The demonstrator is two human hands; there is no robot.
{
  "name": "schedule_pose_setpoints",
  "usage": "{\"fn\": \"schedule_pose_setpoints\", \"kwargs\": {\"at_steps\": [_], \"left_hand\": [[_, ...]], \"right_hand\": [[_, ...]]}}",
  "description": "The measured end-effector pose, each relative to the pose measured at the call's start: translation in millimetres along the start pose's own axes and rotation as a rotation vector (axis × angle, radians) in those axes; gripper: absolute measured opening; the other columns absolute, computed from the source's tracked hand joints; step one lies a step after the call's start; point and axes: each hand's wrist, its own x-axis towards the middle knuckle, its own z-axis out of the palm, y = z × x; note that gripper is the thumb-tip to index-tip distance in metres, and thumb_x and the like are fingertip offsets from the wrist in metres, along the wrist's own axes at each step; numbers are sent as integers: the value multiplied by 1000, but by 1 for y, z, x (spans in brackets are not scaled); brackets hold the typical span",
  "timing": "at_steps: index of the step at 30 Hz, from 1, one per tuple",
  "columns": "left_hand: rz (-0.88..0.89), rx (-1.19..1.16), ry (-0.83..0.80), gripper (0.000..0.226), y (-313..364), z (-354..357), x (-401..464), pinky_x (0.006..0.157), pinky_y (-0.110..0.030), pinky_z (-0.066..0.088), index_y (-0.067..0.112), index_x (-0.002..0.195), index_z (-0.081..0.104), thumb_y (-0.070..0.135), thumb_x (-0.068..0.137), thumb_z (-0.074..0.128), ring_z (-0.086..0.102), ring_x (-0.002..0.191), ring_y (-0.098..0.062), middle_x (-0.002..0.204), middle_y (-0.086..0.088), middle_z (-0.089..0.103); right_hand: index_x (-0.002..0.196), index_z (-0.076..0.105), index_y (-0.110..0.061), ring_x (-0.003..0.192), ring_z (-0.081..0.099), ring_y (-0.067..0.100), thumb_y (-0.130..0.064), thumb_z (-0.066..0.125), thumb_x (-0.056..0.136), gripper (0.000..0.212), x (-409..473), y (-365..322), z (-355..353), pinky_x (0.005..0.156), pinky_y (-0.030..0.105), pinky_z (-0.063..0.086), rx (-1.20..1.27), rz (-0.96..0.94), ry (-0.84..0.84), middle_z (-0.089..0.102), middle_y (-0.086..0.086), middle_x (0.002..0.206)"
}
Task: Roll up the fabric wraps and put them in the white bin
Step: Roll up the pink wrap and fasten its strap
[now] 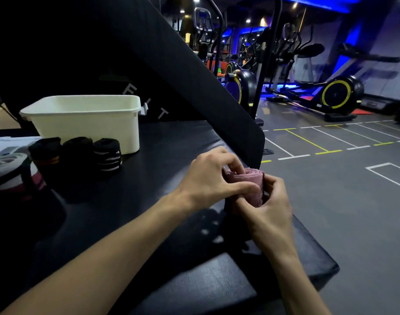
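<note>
A pink fabric wrap [251, 181], rolled into a thick coil, is held over the right edge of the black padded bench [162, 155]. My left hand [212, 178] pinches the roll from the left, thumb and fingers curled round it. My right hand [270, 205] grips it from the right and below. The white bin [85, 123] stands at the back left of the bench; its inside is hidden from this angle. Three rolled black wraps stand in front of it: one with an orange stripe [45, 153], one plain [77, 151], one with white stripes [107, 154].
A larger white, grey and maroon roll [10, 171] sits at the far left by white cloth [10, 143]. The bench's tilted black backrest [194, 71] rises behind. Gym floor with painted lines [319, 142] and exercise bikes [337, 94] lie to the right.
</note>
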Motion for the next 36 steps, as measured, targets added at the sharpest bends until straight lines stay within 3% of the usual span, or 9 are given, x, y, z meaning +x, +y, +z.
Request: {"fn": "schedule_pose_setpoints", "kwargs": {"at_steps": [4,6,10,12,17,23,28,31,36], "left_hand": [[-79,-298,-183,24,-8,-24,8,62,-29,54,14,95,74,19,78,90,65,62,-8,76,9,70],[-78,-318,-229,21,-13,-35,10,65,-30,55,9,98,74,10,82,86,67,65,-9,76,6,72],[-109,-370,-261,16,-16,-49,11,69,-32,59,3,102,73,1,88,78,69,72,-14,82,-9,74],[-141,-349,-283,17,-18,-54,11,73,-37,62,4,106,72,-1,90,75,71,75,-17,88,-16,75],[-249,-312,-336,7,-24,-65,11,75,-38,62,7,101,74,8,94,72,71,79,-17,85,-8,75],[-389,-871,-364,7,-21,-65,8,67,-24,54,14,95,73,16,89,75,66,86,-15,101,-9,75],[-399,-1029,-327,4,-21,-56,9,56,-18,43,12,93,73,15,92,71,52,72,-7,91,0,71],[-423,-1029,-331,9,-19,-55,10,52,-17,38,13,90,68,22,92,66,47,63,-6,87,1,66],[-492,-814,-292,21,-23,-46,10,48,-16,34,19,85,67,30,101,61,45,58,-5,82,5,60]], "right_hand": [[115,59,-30,88,71,5,-39,88,66,58,3,-1,-6,82,44,60,30,-10,71,72,-10,101],[117,59,-28,88,70,3,-33,91,70,57,5,-2,-8,84,42,60,41,-14,92,71,-11,102],[117,61,-26,89,70,3,-44,86,63,63,3,-4,-6,84,37,60,74,-16,102,72,-10,104],[118,61,-23,90,70,2,-40,90,66,62,4,-3,-6,84,35,59,85,-14,105,72,-9,105],[118,61,-20,88,70,1,-25,90,72,54,6,-1,-9,83,31,59,113,-12,95,71,-8,105],[119,63,-18,91,73,10,-44,86,62,66,6,-1,-6,80,34,60,201,17,42,75,0,106],[120,63,-16,89,73,11,-55,82,55,78,7,0,-6,78,31,59,239,8,20,75,2,105],[120,63,-16,90,73,11,-54,83,55,77,7,0,-7,78,30,59,264,6,12,75,2,105],[119,60,-12,88,75,21,-34,87,61,68,8,-4,-7,73,31,61,481,86,-87,78,9,100]]}}
